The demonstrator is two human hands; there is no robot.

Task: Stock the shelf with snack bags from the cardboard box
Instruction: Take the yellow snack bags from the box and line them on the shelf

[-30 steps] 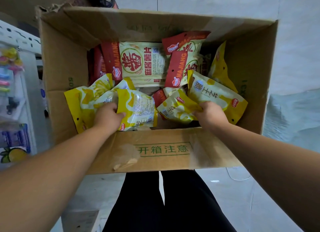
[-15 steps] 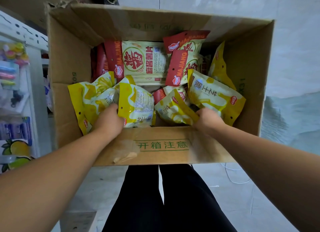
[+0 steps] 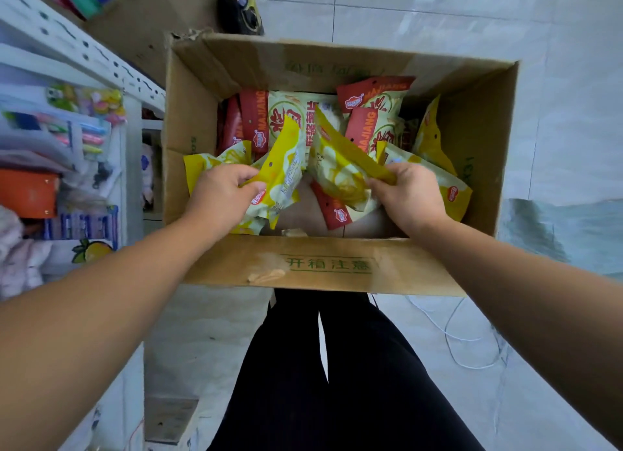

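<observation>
An open cardboard box (image 3: 323, 268) stands on the floor in front of me, holding several yellow and red snack bags. My left hand (image 3: 219, 194) grips a yellow snack bag (image 3: 283, 167) by its edge, tilted up above the others. My right hand (image 3: 411, 194) pinches the edge of a second yellow bag (image 3: 340, 167), also lifted and tilted. More yellow bags (image 3: 451, 188) lie at the box's right side, and red-and-cream bags (image 3: 290, 120) lie flat at the back. The white shelf (image 3: 84, 59) stands to the left of the box.
The shelf's lower levels hold colourful packets (image 3: 84, 120), an orange item (image 3: 27, 191) and blue packs (image 3: 81, 221). A second cardboard box (image 3: 135, 36) sits behind on the left. A thin white cable (image 3: 455, 336) lies on the tiled floor at right. My black-trousered legs (image 3: 323, 376) are below the box.
Both hands have raised their yellow bags off the pile and tipped them upright; before, the bags lay flat under my hands. The camera has shifted, showing more of the shelf.
</observation>
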